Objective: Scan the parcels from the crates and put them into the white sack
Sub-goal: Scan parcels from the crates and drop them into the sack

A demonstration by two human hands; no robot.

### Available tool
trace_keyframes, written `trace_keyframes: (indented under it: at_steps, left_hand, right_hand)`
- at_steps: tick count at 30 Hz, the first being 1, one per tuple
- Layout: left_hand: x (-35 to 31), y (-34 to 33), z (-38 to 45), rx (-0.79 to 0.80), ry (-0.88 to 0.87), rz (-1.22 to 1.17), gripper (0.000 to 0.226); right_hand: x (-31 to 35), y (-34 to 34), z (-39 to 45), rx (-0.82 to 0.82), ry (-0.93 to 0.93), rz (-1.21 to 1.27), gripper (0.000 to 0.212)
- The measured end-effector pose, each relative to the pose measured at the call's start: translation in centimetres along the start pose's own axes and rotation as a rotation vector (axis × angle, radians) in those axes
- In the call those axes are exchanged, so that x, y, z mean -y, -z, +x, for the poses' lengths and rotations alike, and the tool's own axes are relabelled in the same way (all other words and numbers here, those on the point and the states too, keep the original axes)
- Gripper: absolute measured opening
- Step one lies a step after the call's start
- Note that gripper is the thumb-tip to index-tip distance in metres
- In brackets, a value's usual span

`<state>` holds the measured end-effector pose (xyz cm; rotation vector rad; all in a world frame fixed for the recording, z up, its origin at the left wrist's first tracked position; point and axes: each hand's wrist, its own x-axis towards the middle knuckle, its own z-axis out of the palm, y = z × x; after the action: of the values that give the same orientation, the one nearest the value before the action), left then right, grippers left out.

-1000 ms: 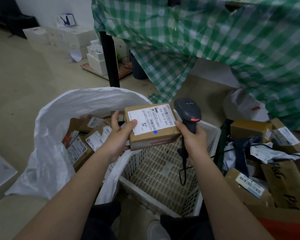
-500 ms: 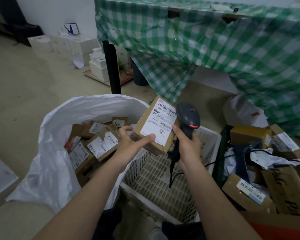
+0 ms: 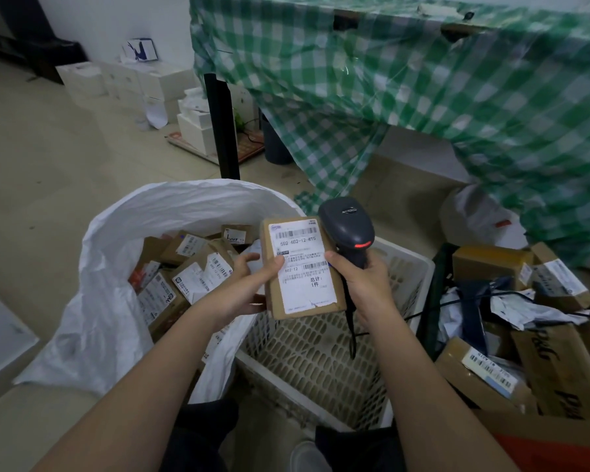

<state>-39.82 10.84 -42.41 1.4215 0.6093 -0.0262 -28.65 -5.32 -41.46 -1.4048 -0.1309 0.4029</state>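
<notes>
I have the parcel (image 3: 302,267) up in front of me, held upright over the near corner of the white crate (image 3: 321,362) and just beside the mouth of the white sack (image 3: 116,284), label facing me. My left hand (image 3: 242,291) grips its left edge — thumb pressed on the label side, fingers curled behind — while my right hand (image 3: 365,284) is wrapped around the handle of the scanner (image 3: 349,233), its thumb touching the parcel's right edge. The scanner's head sits just beside the box's upper right corner, red light showing, its cable hanging down into the crate. I judge the parcel to be light: one hand bears most of it without strain. It is a stiff cardboard box with flat faces and firm corners, so a pinch across the thickness at an edge should hold well; the paper label looks smoother than the card and is torn at its lower edge, so I would keep my grip off that spot. The sack already holds many labelled boxes, and its thin, slack wall would give if I leaned on it — better to lower the parcel in from above. More parcels lie in the clutter at right (image 3: 525,318).
</notes>
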Motion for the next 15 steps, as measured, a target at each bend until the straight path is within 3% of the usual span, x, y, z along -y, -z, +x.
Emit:
trace_keyframes:
  at_steps: [3, 11, 15]
  left_hand:
    - [0.2, 0.6, 0.0, -0.011, 0.016, 0.046, 0.075]
    - [0.6, 1.9, 0.2, -0.165, 0.020, 0.051, 0.111]
    - [1.1, 2.6, 0.9, -0.309, -0.026, -0.042, 0.097]
  right_hand:
    - [0.1, -0.2, -0.2, 0.059, 0.023, -0.019, 0.026]
    - [0.2, -1.3, -0.5, -0.033, 0.090, -0.229, 0.018]
    - [0.1, -1.0, -0.6, -0.004, 0.021, -0.336, 0.014]
